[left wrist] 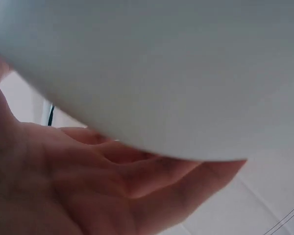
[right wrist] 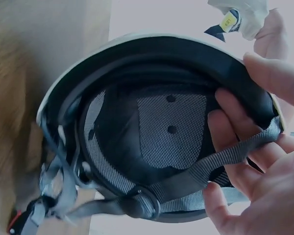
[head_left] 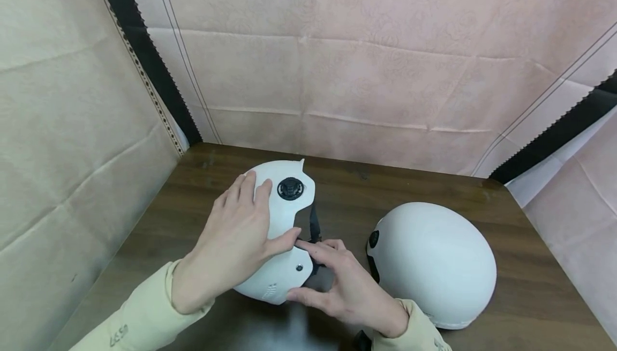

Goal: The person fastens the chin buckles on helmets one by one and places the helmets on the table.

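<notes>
A white helmet [head_left: 281, 222] is turned with its side, bearing a round black vent [head_left: 291, 188], facing up. My left hand [head_left: 236, 228] lies spread over its shell, fingers straight and thumb reaching to the rim. In the left wrist view that hand [left wrist: 103, 181] is against the smooth curved shell [left wrist: 161, 83]. At the opening, my right hand [head_left: 337, 281] grips the rim; in the right wrist view, some of its fingers [right wrist: 228, 115] are inside, beside the dark padding and grey mesh liner [right wrist: 171, 132]. A grey strap [right wrist: 206, 171] crosses the opening next to them.
A second white helmet [head_left: 434, 262] stands on the brown wooden table [head_left: 530, 281] to the right, close to my right forearm. Pale cloth walls [head_left: 337, 83] enclose the table at the back and sides. A strap bundle with a buckle [right wrist: 34, 210] hangs off the held helmet.
</notes>
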The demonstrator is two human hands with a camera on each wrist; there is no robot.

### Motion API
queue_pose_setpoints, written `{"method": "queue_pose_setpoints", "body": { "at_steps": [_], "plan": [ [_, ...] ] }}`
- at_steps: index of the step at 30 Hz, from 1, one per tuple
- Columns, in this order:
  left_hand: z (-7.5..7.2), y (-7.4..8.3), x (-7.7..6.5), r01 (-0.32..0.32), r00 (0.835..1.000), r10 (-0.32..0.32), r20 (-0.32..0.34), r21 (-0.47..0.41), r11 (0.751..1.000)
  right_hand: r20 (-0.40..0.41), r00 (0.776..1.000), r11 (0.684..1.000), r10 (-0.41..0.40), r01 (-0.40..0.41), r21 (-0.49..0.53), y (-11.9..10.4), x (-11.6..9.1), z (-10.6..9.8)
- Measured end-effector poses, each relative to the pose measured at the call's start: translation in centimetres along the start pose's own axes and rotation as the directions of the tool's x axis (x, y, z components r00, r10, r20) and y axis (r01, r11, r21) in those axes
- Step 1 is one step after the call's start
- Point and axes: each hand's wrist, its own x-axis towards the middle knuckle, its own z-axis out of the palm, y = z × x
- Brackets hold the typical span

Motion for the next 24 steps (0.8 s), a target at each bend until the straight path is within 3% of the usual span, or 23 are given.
{"method": "queue_pose_setpoints", "body": {
  "at_steps": [4, 7, 10, 14, 21, 24],
  "plan": [
    [0.1, -0.1, -0.1, 0.035, 0.998, -0.032, 0.05, -0.056, 0.998, 0.009, 0.994, 0.994, -0.105, 0.105, -0.039, 0.0, 0.1, -0.1],
    [0.3, -0.2, -0.3, 0.072, 0.993, -0.061, 0.101, -0.108, 0.992, 0.025, 0.977, 0.973, -0.212, 0.213, -0.091, 0.2, 0.2, -0.1],
    [0.5, -0.4, -0.5, 0.118, 0.984, -0.095, 0.147, -0.151, 0.981, 0.041, 0.962, 0.952, -0.268, 0.272, -0.142, 0.3, 0.3, -0.1],
    [0.8, -0.7, -0.5, 0.156, 0.976, -0.125, 0.176, -0.173, 0.973, 0.053, 0.966, 0.955, -0.252, 0.257, -0.15, 0.4, 0.3, -0.1],
    [0.8, -1.0, -0.4, 0.165, 0.97, -0.133, 0.201, -0.149, 0.975, 0.058, 0.993, 0.991, -0.101, 0.105, -0.087, 0.0, 0.3, -0.1],
    [0.7, -1.1, -0.3, 0.173, 0.966, -0.141, 0.215, -0.142, 0.975, 0.032, 0.994, 0.989, -0.102, 0.104, -0.103, 0.1, 0.3, -0.1]
  ]
}}
